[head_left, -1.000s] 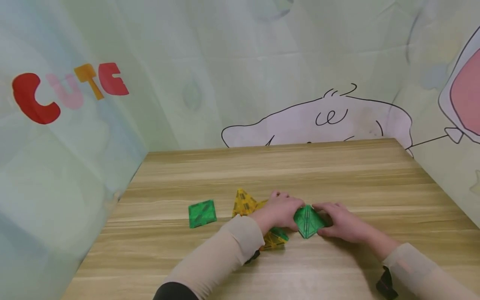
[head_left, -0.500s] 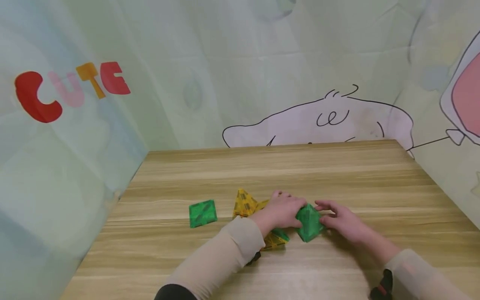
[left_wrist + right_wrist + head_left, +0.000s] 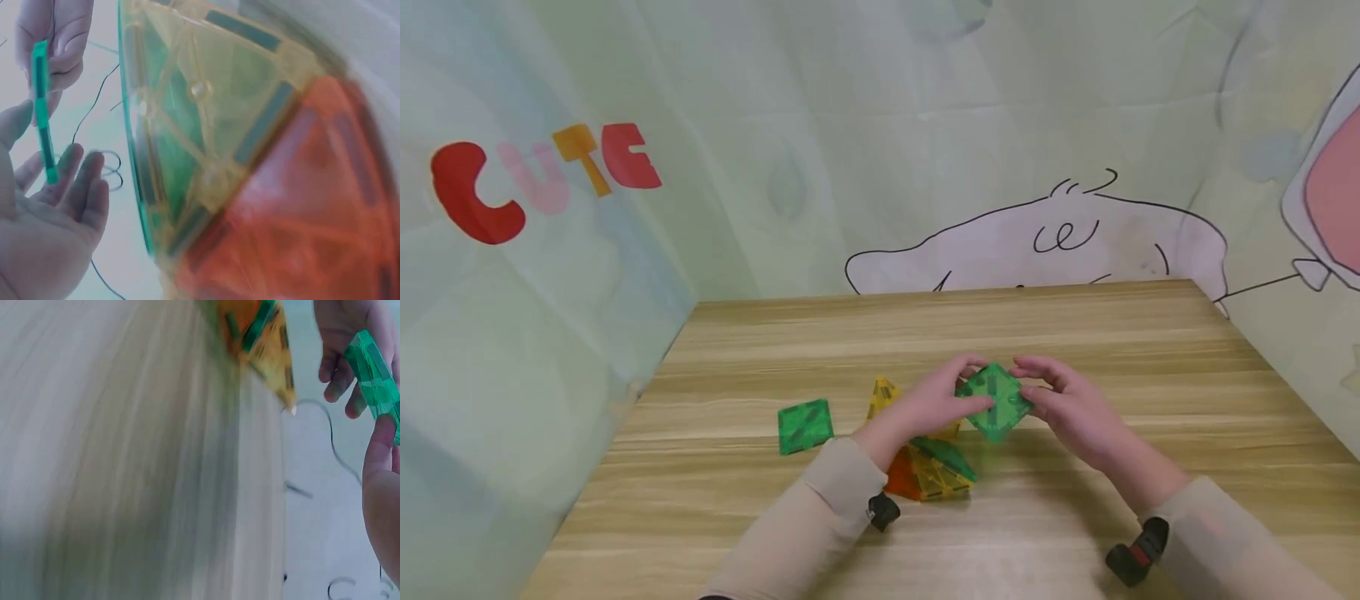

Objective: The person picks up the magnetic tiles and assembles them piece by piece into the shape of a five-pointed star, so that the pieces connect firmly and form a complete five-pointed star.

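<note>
A diamond-shaped pair of green magnetic tiles [image 3: 996,421] with a seam down its middle is held up between both hands, seen nearly edge-on in the left wrist view. My left hand [image 3: 934,402] grips its left side, thumb across the near face and fingers behind. At the right corner, my right hand [image 3: 1075,417] pinches it between thumb and fingers. Just below the left hand stands a built shape of yellow, orange and green magnetic tiles [image 3: 942,477], its yellow peak [image 3: 880,393] showing behind the left wrist. The left forearm and hand cover part of this shape.
A green square magnetic tile [image 3: 806,426] lies flat on the wooden table [image 3: 760,350], left of the built shape. Behind the table hangs a printed backdrop [image 3: 820,167] with cartoon drawings. Black straps [image 3: 1138,552] sit at both wrists.
The green tiles have been raised off the table and moved slightly left and away. Both hands travelled with them, uncovering more of the orange and yellow shape. The green square stays put.
</note>
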Available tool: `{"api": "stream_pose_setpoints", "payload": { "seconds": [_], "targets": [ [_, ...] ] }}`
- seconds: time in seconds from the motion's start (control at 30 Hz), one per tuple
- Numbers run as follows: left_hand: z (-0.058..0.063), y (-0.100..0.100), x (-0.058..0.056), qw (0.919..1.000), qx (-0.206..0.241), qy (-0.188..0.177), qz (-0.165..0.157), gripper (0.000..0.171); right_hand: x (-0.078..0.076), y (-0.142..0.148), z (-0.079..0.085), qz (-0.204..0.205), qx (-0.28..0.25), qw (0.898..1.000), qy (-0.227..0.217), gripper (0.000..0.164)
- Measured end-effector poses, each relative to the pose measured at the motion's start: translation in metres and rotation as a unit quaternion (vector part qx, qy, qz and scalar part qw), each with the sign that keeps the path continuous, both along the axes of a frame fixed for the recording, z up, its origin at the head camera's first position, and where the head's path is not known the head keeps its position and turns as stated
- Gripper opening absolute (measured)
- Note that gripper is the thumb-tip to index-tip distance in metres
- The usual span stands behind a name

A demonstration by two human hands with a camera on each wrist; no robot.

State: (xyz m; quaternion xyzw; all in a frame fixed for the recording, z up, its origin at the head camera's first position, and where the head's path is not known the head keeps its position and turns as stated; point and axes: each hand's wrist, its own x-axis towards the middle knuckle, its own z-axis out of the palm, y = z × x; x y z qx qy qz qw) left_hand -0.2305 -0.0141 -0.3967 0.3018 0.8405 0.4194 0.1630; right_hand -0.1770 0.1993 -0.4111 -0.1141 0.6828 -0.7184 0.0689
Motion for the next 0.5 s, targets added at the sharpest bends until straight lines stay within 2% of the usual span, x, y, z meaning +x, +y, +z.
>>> {"api": "stream_pose_setpoints", "payload": {
  "seconds": [0.13, 0.27, 0.5],
  "targets": [
    [0.004, -0.019, 0.004, 0.9967, 0.060, -0.045, 0.030, 0.044, -0.004, -0.021, 0.004, 0.007, -0.024, 1.000, -0.008, 0.047],
    [0.000, -0.036, -0.001, 0.9898, 0.117, -0.069, 0.044, 0.038, -0.011, -0.038, 0.002, 0.025, -0.035, 0.999, -0.014, 0.048],
    [-0.007, -0.063, -0.011, 0.9789, 0.183, -0.082, 0.036, 0.027, -0.024, -0.061, 0.004, 0.072, -0.045, 0.996, -0.016, 0.046]
  ]
}}
